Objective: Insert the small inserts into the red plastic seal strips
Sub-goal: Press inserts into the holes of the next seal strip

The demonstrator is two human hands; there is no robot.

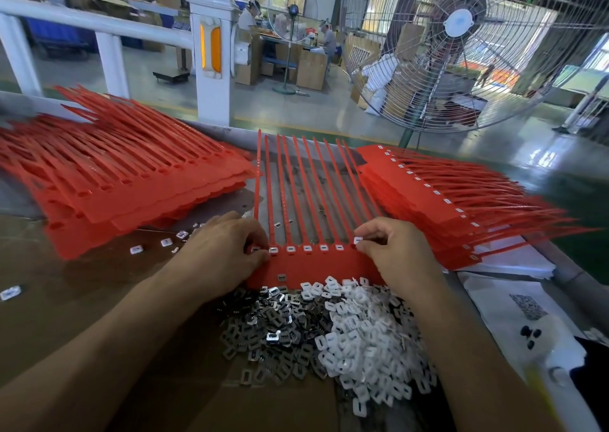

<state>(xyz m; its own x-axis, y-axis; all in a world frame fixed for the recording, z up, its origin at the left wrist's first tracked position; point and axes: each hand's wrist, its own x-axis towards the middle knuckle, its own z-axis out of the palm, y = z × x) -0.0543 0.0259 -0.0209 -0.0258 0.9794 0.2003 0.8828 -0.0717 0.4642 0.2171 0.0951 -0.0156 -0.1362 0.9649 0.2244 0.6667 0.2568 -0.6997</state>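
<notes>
Two bare forearms come up from the bottom edge, their elbows cut off, and meet over a heap of small inserts (329, 329) on the bench (66, 283): dull metal clips on the heap's left half, white plastic pieces on its right, too tangled to count. Just beyond the heap lies the red seal strip sheet (316, 266), its tails fanning away toward the big fan. Along the sheet's band, white inserts already sit in a row of sockets, and one loose metal clip (282, 277) rests on the band nearer the heap. At the row's left end the left hand (227, 250) has its grip closed narrow, fingertips curled onto the band over an insert there; the thumb hides the contact, so I cannot tell whether it pinches or only presses. At the row's right end the right hand (395, 253) pinches a white insert (358, 240) between thumb and forefinger, at the last socket; whether it is seated is hard to make out. Left of the sheet is a tall stack of empty red sheets (115, 181), blurred at its far edge; right of it a stack of filled sheets (461, 200). A few stray inserts (164, 242) lie left of the left hand. Papers (514, 306) right of the heap are partly cut off.
</notes>
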